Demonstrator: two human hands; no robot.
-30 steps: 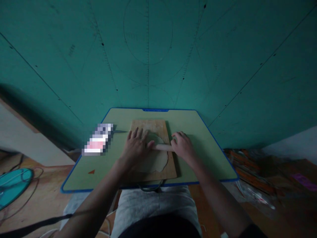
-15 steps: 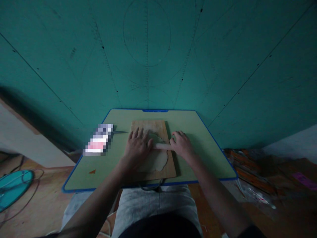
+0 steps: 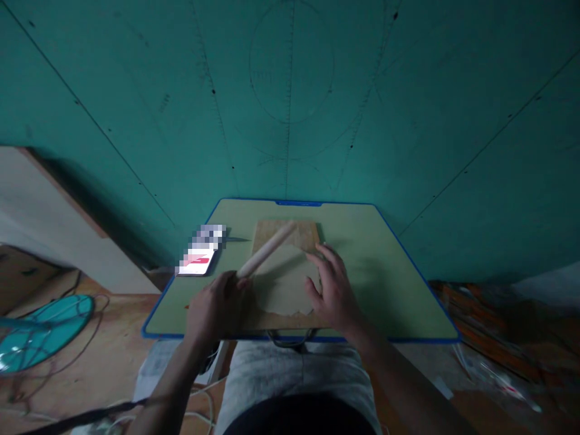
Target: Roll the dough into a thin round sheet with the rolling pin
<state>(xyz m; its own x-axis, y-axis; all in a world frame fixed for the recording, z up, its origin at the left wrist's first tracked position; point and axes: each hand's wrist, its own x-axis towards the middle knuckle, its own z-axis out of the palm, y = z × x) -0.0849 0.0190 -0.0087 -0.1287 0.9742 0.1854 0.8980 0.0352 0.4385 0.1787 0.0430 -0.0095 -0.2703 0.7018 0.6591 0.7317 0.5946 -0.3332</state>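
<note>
My left hand point(image 3: 216, 307) is closed around the near end of a pale rolling pin point(image 3: 267, 249), which slants up to the right over a wooden board point(image 3: 265, 229). Under the pin a thin, flat sheet of dough point(image 3: 283, 287) with a ragged near edge covers much of the board. At the sheet's right side is my right hand point(image 3: 330, 284), its fingers apart and nothing held. Its fingertips are at the dough's edge; whether they touch it I cannot tell.
The board lies on a small green table point(image 3: 380, 266) with blue edging. A phone point(image 3: 202, 254), partly blurred out, lies on the left beside a knife blade point(image 3: 238, 239). Behind stands a green wall point(image 3: 290, 121). A turquoise round object point(image 3: 49, 332) is on the floor at left.
The rolling pin has gone from lying across the dough under both hands to slanting in my left hand alone. My right hand has let go and opened. The view has shifted left.
</note>
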